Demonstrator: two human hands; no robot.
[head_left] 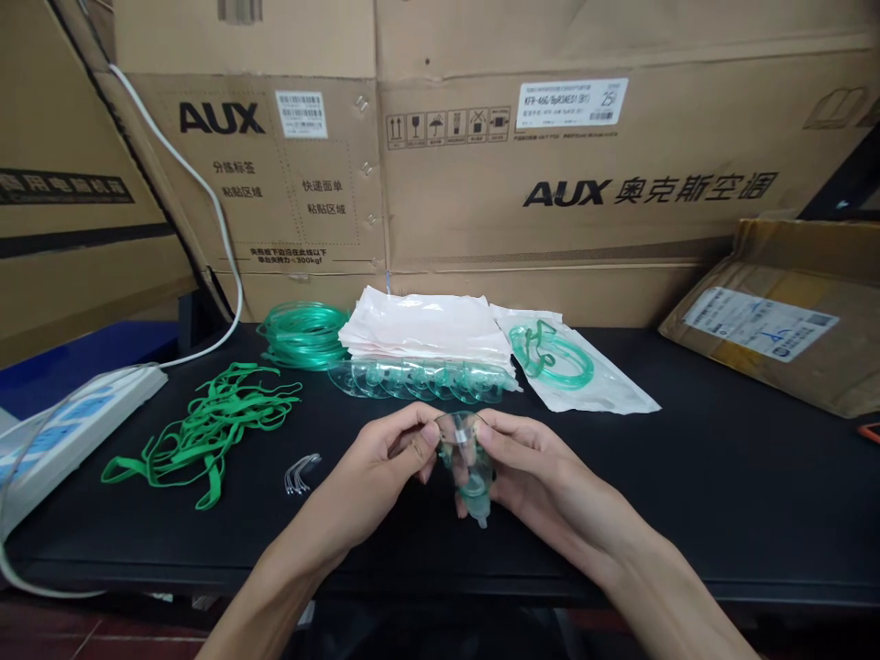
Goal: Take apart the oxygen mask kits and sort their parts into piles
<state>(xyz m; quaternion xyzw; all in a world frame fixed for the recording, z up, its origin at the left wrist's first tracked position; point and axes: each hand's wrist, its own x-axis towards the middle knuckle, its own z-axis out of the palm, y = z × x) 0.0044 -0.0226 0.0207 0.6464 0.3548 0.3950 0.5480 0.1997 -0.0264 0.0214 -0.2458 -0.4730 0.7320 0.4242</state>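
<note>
Closest to the camera, both hands meet over the front part of the black table (721, 495) and hold a clear plastic mask (467, 458) between them. The mask is see-through with a pale green tint, cup-shaped, with a short green spout pointing down at its lower end. The left hand (385, 458) pinches the mask's upper left rim between thumb and fingertips, fingers curled in tight. The right hand (533, 463) cups the mask from the right and behind, its fingers closed around the body.

Left of the hands lie a few small bent metal clips (301, 474), and farther left a loose tangle of green straps (206, 426). Behind the hands a row of stacked clear masks (419, 380) lies on the table, with a pile of plastic bags (426, 330) on top of it. A coil of green tubing (304, 332) sits to the left of the pile, and a sealed bag with a green mask (570, 367) to the right. Cardboard boxes (550, 165) stand along the back.
</note>
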